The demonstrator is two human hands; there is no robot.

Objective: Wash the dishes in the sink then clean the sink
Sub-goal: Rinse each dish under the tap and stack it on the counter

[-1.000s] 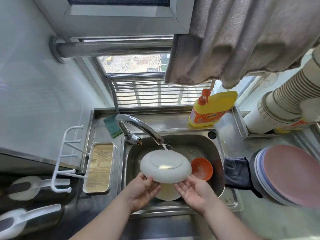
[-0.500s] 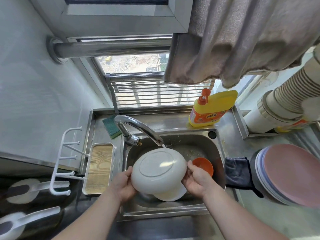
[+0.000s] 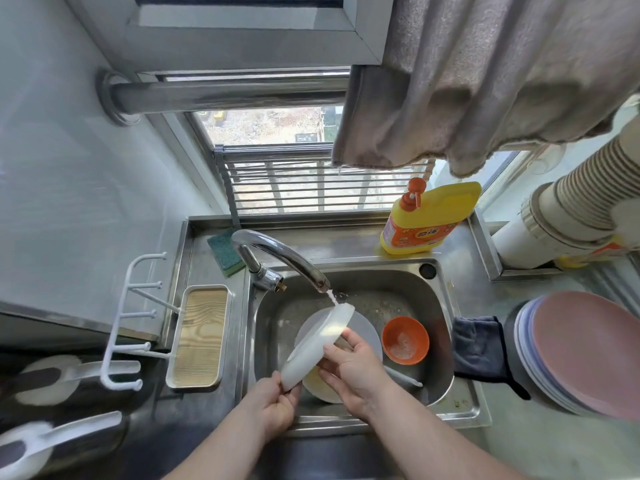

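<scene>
Reaching in from the bottom edge, two bare forearms meet over a steel sink. The left hand pinches the lower rim of a white plate, fingers curled round its edge. The right hand rests against the plate's inner face, thumb on the rim and fingers wrapped behind it. The plate is tilted steeply on edge, its top rim just under the faucet, where a thin stream of water lands on it.

Below the held plate, inside the basin, lie more pale plates, partly hidden. Just to their right sits an orange bowl with suds in it. A white stick-like utensil lies on the basin floor near the right hand.

Draped over the sink's right rim is a dark blue cloth. Further right on the counter stands a stack of pink and pale plates. Left of the sink is a white tray with a wooden base, and beside it a white hook rack.

Behind the faucet a green sponge lies on the steel ledge, and a yellow detergent bottle with an orange pump stands to the right. Beyond is a barred window, with a grey-brown cloth hanging overhead.
</scene>
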